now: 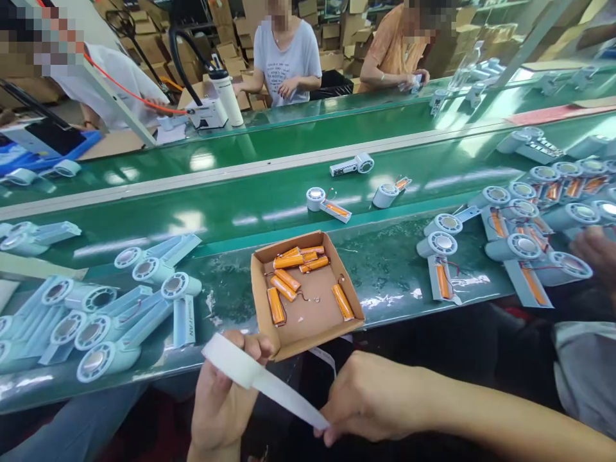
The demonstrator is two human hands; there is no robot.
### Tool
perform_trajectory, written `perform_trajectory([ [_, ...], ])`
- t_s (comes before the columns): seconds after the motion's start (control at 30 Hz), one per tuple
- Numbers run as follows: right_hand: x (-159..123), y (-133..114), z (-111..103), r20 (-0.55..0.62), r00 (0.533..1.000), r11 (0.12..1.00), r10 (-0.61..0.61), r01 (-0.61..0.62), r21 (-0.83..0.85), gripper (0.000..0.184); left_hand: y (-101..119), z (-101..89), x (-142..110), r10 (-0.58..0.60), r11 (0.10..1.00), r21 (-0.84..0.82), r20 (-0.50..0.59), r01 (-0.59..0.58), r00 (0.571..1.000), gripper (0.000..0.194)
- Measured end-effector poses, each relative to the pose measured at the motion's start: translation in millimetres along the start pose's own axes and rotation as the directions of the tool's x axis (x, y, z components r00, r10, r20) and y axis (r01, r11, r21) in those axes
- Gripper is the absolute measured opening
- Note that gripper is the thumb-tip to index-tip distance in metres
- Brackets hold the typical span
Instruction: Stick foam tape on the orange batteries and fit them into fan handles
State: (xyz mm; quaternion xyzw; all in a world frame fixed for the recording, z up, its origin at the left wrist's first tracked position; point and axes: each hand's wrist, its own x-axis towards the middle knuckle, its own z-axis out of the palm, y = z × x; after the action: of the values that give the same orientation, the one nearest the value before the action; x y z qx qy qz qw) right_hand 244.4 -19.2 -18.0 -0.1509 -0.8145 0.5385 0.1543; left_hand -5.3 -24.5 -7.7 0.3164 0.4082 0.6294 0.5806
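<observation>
White tape roll (230,360) rests gripped in a worker's left hand (219,407), just on the near side of a cardboard tray (310,327), in the head view. Its core is hidden; a strip (291,399) runs to the right hand (370,398), which pinches the end, palm out of sight. Orange battery packs (342,302) lie inside the tray. Left of it, some fan housings (108,360) are cut off; far right, a co-worker's blurred hand (597,253) is cropped.

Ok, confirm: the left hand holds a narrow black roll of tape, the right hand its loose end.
Wrong colour: in the head view, the narrow roll of tape is white, not black. The left hand holds it, the right hand its loose end.
</observation>
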Motion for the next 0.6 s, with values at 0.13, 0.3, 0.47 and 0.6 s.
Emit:
perform_trajectory([
  [0.13,33.0,-3.2,-28.3,-0.073,0.996,0.955,0.056,-0.075,-0.286,0.027,1.8,-15.3,-3.1,-0.064,0.989,-0.142,-0.141,0.044,0.988,0.052],
  [0.3,97.6,12.2,-83.7,-0.391,0.807,0.529,0.442,-0.587,-0.613,0.03,10.0,-23.3,5.6,-0.042,0.981,-0.193,-0.146,0.013,0.988,0.052],
  [0.47,120.4,34.8,-86.0,-0.355,0.795,0.475,0.491,-0.587,-0.656,0.03,-4.8,-14.8,6.8,-0.137,0.977,-0.164,-0.005,0.134,0.991,0.044],
  [0.6,111.2,29.3,-88.3,-0.312,0.784,0.472,0.537,-0.585,-0.66,0.032,-14.9,-13.9,7.1,-0.157,0.976,-0.151,0.015,0.158,0.987,0.04],
])
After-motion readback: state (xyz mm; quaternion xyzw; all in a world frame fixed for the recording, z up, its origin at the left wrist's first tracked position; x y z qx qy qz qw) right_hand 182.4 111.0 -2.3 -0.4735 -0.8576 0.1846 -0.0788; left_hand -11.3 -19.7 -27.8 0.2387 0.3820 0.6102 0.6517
